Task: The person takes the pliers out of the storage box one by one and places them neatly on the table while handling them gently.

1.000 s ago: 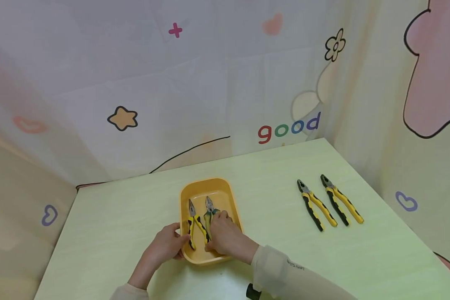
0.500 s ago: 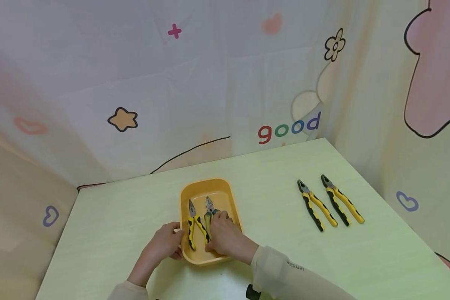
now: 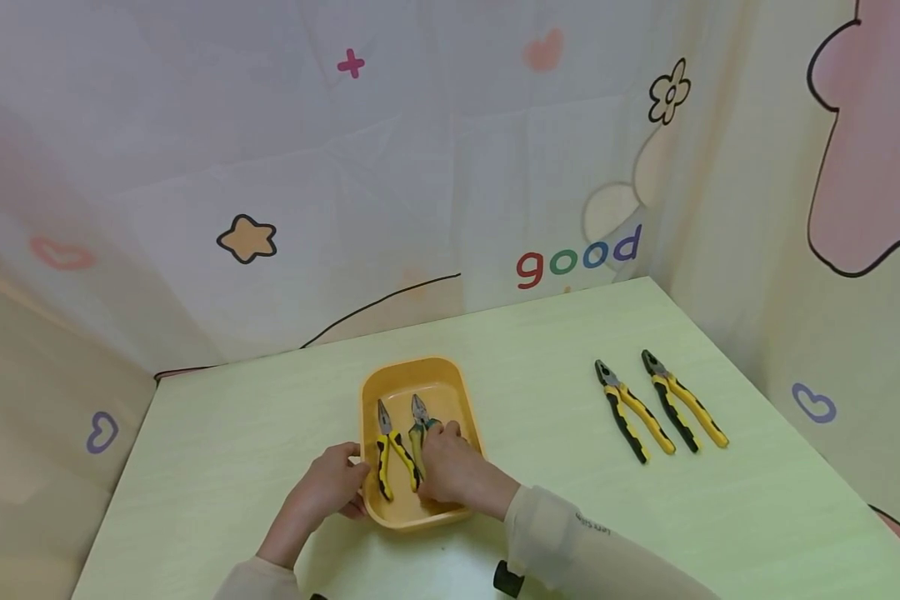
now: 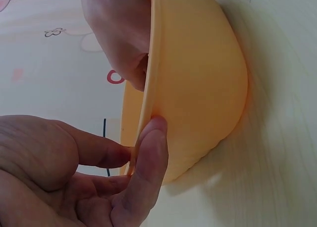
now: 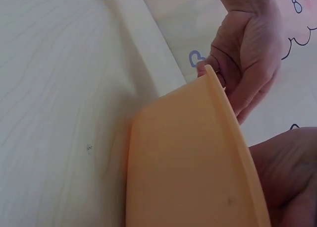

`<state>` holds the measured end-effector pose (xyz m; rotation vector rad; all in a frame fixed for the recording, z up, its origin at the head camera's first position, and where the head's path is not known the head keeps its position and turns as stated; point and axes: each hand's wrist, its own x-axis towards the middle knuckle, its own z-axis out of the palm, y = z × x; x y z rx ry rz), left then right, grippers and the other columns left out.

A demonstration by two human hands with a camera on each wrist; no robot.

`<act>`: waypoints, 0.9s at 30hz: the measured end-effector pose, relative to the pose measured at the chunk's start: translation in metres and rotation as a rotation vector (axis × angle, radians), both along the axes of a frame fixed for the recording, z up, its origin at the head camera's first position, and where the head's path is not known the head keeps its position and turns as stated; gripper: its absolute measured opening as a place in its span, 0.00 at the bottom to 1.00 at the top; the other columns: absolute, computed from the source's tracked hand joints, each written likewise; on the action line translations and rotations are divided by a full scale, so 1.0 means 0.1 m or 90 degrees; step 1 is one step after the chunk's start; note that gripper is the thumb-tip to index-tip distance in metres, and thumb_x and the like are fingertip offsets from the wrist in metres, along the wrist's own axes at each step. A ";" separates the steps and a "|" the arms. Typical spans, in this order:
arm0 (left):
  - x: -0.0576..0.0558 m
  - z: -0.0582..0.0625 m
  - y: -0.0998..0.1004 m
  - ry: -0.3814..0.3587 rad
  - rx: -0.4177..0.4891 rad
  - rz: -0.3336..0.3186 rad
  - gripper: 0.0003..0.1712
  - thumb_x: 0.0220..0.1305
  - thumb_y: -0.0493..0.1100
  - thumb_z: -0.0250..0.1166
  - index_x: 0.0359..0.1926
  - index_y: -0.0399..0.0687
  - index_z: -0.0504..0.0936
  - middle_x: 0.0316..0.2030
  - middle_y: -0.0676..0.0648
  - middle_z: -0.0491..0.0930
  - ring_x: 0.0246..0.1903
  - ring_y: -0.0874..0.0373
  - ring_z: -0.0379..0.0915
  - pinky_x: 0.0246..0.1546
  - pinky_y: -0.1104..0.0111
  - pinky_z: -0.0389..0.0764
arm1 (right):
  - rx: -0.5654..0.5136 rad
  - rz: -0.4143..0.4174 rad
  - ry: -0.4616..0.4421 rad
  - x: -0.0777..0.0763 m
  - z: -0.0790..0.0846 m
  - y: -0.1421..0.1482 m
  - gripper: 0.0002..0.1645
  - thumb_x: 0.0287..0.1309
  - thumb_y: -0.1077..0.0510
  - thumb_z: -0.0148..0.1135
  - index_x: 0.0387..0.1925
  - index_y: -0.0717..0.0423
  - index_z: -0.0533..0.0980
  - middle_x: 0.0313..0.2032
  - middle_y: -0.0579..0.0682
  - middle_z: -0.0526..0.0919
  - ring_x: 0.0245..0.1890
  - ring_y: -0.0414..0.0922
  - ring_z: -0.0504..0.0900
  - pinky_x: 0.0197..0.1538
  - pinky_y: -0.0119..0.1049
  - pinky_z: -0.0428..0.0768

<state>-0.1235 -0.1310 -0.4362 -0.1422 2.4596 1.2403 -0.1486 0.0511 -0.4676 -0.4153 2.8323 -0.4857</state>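
Far left: cream backdrop side with a purple heart, then a star print on the back part, above the surface. Left sleeve, pale, enters from the bottom edge. Left hand next, pinching the left rim of the yellow tray, one digit inside the wall, another pressed on the outside per left wrist view; nearly closed, only the thin wall between.

Tray sits flat on the surface, left of the middle, long side running away from the person. Inside, left: long-nose pliers, yellow and black handles spread, tip pointing to the far end. Just right of it, also inside: green-handled pliers, metal head at the far end, head uncovered, lower right part covered by the right hand. That hand reaches down into the tray, fingers curled on the handles and gripping them; fingertips hidden, also behind the tray wall in right wrist view. Right sleeve, pale with small dark lettering, black object beside its cuff.

Right of tray, well apart: two yellow-and-black pliers side by side on the surface, near one and rightmost one, heads away, handles spread, not touching.
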 end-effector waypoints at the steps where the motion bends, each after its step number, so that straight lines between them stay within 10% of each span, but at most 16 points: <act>1: 0.00 0.00 0.00 -0.002 0.000 0.001 0.22 0.75 0.34 0.52 0.65 0.24 0.69 0.33 0.38 0.81 0.19 0.55 0.80 0.22 0.64 0.87 | -0.004 -0.002 -0.011 -0.01 0.01 0.00 0.48 0.50 0.47 0.81 0.58 0.75 0.67 0.43 0.63 0.71 0.29 0.47 0.75 0.34 0.37 0.82; 11: 0.01 -0.03 0.00 0.004 -0.007 -0.003 0.21 0.74 0.34 0.51 0.64 0.26 0.70 0.30 0.40 0.80 0.18 0.56 0.79 0.21 0.65 0.86 | -0.055 -0.094 -0.109 -0.05 0.08 -0.02 0.41 0.58 0.48 0.73 0.60 0.72 0.66 0.45 0.63 0.68 0.32 0.52 0.75 0.35 0.42 0.80; 22: 0.02 0.00 0.02 0.023 -0.017 -0.011 0.21 0.74 0.34 0.50 0.62 0.25 0.71 0.27 0.40 0.81 0.17 0.56 0.79 0.21 0.65 0.86 | -0.085 -0.097 -0.094 -0.12 0.08 0.00 0.35 0.66 0.56 0.60 0.64 0.78 0.64 0.48 0.69 0.72 0.37 0.54 0.74 0.44 0.49 0.82; 27: 0.03 -0.01 0.02 0.035 -0.019 -0.018 0.22 0.74 0.34 0.50 0.62 0.24 0.70 0.25 0.40 0.81 0.16 0.56 0.78 0.20 0.64 0.86 | -0.133 -0.082 -0.108 -0.17 0.08 0.05 0.25 0.66 0.56 0.58 0.51 0.76 0.69 0.34 0.62 0.75 0.27 0.49 0.72 0.30 0.40 0.76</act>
